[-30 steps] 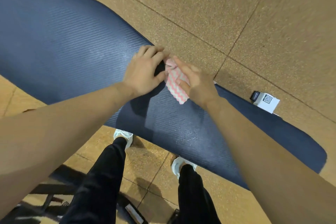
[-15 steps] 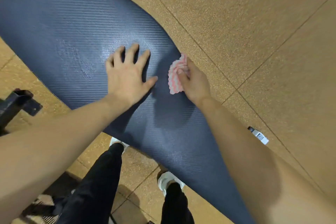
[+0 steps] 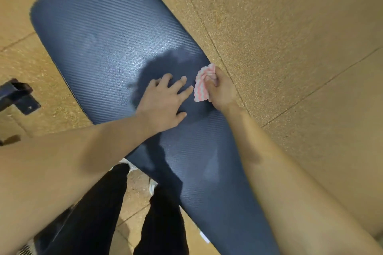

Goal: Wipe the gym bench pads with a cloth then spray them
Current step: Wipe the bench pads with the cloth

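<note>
A long dark blue ribbed bench pad (image 3: 99,33) runs from the upper left to the lower right. My left hand (image 3: 163,101) lies flat on it with fingers spread, near the pad's middle. Just to its right, my right hand (image 3: 221,89) grips a bunched pink-and-white striped cloth (image 3: 202,85) and holds it against the pad's right edge. A shiny damp patch shows on the pad to the left of my left hand.
Tan speckled floor tiles (image 3: 290,37) surround the bench. A dark metal frame part (image 3: 18,97) sticks out at the left. My legs in black trousers (image 3: 116,213) and white shoes stand beside the pad at the bottom.
The view has swung so the pad's rounded far end now shows. Both hands stay side by side on the pad, the right one bunching the cloth at the edge. The spray bottle has left the view.
</note>
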{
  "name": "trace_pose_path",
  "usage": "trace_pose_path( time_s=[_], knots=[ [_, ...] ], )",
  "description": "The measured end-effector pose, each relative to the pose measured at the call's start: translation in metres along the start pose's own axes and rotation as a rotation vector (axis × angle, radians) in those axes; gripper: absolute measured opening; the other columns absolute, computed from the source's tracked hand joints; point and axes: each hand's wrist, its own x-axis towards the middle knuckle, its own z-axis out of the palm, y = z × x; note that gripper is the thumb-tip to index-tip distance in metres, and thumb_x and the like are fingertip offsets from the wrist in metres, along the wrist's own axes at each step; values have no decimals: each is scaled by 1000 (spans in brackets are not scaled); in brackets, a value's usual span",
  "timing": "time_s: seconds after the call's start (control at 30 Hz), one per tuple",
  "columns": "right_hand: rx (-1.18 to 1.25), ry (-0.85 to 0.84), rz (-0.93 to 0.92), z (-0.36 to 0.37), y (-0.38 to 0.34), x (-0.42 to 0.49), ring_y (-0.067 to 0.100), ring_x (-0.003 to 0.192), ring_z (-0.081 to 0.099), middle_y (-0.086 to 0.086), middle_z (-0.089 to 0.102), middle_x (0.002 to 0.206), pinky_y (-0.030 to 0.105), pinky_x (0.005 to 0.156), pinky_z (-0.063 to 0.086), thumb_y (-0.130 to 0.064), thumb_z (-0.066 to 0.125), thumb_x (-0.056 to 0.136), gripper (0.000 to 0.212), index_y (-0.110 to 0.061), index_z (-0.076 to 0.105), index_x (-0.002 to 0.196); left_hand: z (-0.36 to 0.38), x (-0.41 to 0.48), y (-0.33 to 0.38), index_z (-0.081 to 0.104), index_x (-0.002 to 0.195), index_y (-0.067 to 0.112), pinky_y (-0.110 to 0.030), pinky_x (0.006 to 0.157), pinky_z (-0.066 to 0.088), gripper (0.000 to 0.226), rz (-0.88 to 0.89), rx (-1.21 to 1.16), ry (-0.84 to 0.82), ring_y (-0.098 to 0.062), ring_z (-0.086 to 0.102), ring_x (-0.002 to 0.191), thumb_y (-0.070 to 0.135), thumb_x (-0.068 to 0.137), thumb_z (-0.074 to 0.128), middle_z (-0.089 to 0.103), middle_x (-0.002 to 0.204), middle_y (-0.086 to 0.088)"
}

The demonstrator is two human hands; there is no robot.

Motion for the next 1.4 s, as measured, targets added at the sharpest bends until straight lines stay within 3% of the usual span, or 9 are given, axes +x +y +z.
trace_pose_path(
  time_s=[0.17, 0.3, 0.5, 0.7, 0.9, 1.07, 1.13, 1.27, 1.4],
  knots=[
    [44, -20, -42, -2, -20, 20, 13, 100, 71, -4, 74, 104, 40, 99, 54, -22, 57, 97, 27, -20, 66, 122, -20, 7, -27, 53, 149, 30, -44, 104, 45, 60, 22, -282, -39, -23, 44, 135, 51, 93, 63, 49, 153, 7],
    [-6, -32, -72, 0, -43, 38, 17, 95, 70, -4, 73, 100, 41, 93, 55, -25, 56, 96, 26, -21, 67, 119, -30, -1, -67, 62, 139, 22, -49, 101, 44, 54, -165, -338, 100, -32, 52, 125, 40, 89, 69, 60, 139, -2],
    [-200, -88, -177, 8, -87, 66, 15, 88, 63, -7, 68, 98, 30, 80, 48, -24, 55, 98, 26, -25, 63, 123, -31, -11, -128, 43, 147, 23, -58, 110, 32, 85, -605, -273, 219, -42, 29, 144, 54, 77, 79, 36, 158, -10],
    [-269, -101, -230, 33, -141, 101, 18, 91, 65, -6, 69, 99, 34, 85, 52, -26, 59, 97, 28, -23, 61, 125, -20, -15, -176, 35, 150, 22, -64, 111, 30, 106, -738, -227, 217, -47, 27, 145, 74, 67, 74, 33, 157, -15],
    [-235, -125, -217, 60, -193, 135, 16, 114, 63, -1, 68, 127, 24, 96, 44, -25, 58, 100, 56, -23, 40, 153, -16, -26, -209, 37, 155, 31, -57, 98, 39, 94, -644, -186, 183, -40, 34, 136, 80, 77, 59, 40, 156, -4],
    [-359, -145, -279, 82, -239, 157, 18, 105, 61, 0, 66, 127, 28, 96, 45, -26, 56, 99, 64, -43, 31, 156, -8, -39, -228, 44, 154, 29, -56, 100, 33, 84, -530, -294, 197, -36, 34, 139, 67, 83, 67, 43, 159, -1],
    [-415, -165, -325, 92, -255, 165, 22, 104, 61, 5, 62, 129, 38, 103, 49, -36, 54, 95, 59, -48, 38, 151, -4, -46, -235, 45, 154, 29, -56, 102, 31, 80, -474, -341, 214, -33, 34, 141, 62, 85, 69, 42, 162, 2],
    [-684, -210, -417, 109, -282, 170, 33, 134, 44, 2, 52, 141, 48, 112, 35, -45, 51, 100, 39, -36, 58, 137, 3, -56, -248, 48, 153, 30, -55, 107, 27, 70, -385, -436, 234, -29, 32, 147, 53, 90, 70, 36, 165, 7],
    [-822, -273, -494, 134, -308, 157, 25, 121, 49, -6, 62, 104, 53, 111, 21, -45, 50, 100, 18, -35, 62, 90, 6, -67, -266, 66, 134, 17, -47, 108, 36, 43, -373, -624, 403, -28, 49, 138, 27, 93, 75, 59, 146, -4]
  ],
)
